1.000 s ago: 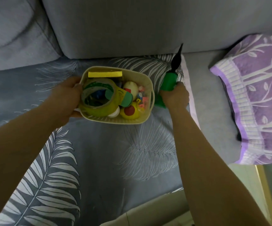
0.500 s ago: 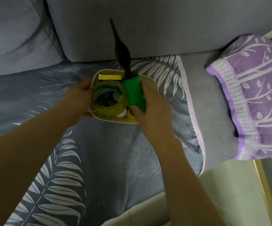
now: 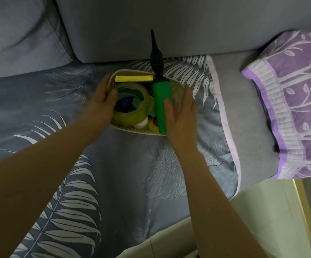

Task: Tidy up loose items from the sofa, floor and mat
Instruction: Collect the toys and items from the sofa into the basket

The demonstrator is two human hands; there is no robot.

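On sofa, hands point(image 3: 102, 103) perhaps steadying basket point(image 3: 132, 129)

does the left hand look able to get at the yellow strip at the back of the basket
Probably yes. The left hand rests on the basket's left rim beside the tape roll, and the yellow strip lies uncovered along the far wall; the green pump sits to its right.

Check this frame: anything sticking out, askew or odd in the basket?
Yes. The green pump lies across the top of the basket rather than down inside, and its black nozzle pokes out over the back rim toward the sofa back. The tape roll also sits tilted above the smaller items.
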